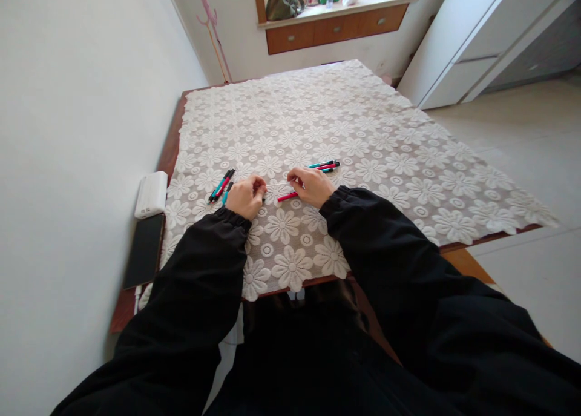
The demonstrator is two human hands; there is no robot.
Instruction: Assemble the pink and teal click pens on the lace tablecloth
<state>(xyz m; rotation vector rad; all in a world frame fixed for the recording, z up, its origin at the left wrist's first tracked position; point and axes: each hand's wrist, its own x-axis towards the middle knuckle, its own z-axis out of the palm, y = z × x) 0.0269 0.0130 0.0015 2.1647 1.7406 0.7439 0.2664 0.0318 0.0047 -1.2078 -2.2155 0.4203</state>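
Note:
A thin whitish strand or rod [278, 184] runs level between my two hands, just above the tablecloth; it is too fine to tell its kind. My left hand [246, 198] pinches its left end, while the fingertips of my right hand [314, 186] close on the other end. Beside my left hand lie several teal, red and black pens [221, 186], one partly under the hand. Behind my right hand is a second group of pens [330, 165] in the same colours. A red pen part [287, 196] pokes out below my right fingers.
A white floral lace tablecloth [290, 119] covers the wooden table. At the left edge, by the wall, sit a white power bank or charger [151, 194] and a dark phone [144, 250] with a white cable [137, 299]. A white fridge [467, 46] stands at the far right.

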